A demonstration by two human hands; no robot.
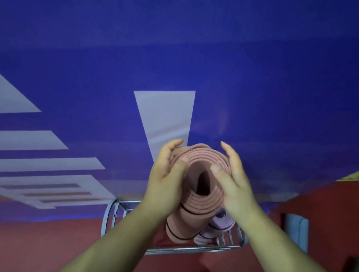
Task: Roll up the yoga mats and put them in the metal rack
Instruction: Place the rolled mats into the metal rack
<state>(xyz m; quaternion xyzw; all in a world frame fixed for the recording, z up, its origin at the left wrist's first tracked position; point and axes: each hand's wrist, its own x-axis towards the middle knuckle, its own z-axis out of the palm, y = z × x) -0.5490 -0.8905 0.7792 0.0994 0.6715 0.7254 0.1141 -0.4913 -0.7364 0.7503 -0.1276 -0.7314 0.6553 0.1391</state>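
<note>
mat: rolled pink foam yoga mat (202,157), upright, lower end in the silver wire rack (111,214)
left grip: left hand (166,178) clamped on its left side
right grip: right hand (235,184) clamped on its right side
neighbour: rolled lilac mat (221,222) just right of it

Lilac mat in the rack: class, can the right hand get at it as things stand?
Probably not yet: the right hand grips the pink mat. Once it lets go, likely yes, since the lilac mat stands uncovered just below that wrist.

Foam, wire and paint

Matt pink foam mat (201,194) (layered edges); shiny metal-wire rack (186,249); smooth blue wall (182,38).
</note>
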